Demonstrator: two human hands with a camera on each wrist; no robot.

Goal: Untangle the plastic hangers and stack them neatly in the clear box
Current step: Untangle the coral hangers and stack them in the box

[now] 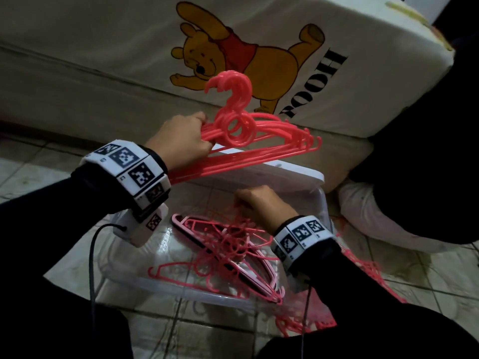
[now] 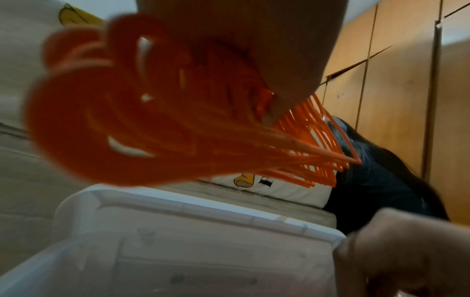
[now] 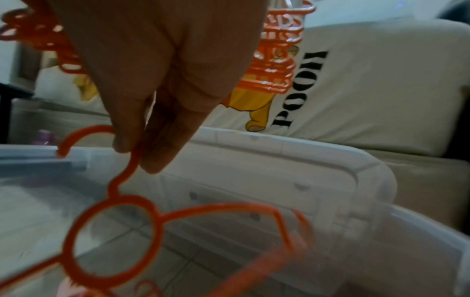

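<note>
Tiled floor; left hand [image 1: 181, 141] grips aligned glossy hangers [image 1: 248, 136].

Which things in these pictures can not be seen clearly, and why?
- Count of the stacked hangers: head view, they overlap; left wrist view, blurred.
- Left hand fingertips: head view, hidden behind the hangers.
- Pile of hangers in the clear box: head view, right wrist covers part.
- Single hanger: right wrist view, cut off by the bottom edge.

Tangled hangers [image 1: 228, 252] lie in the clear box [image 1: 321, 203], its lid [image 1: 285, 172] behind, mattress [image 1: 103, 60] beyond.
</note>
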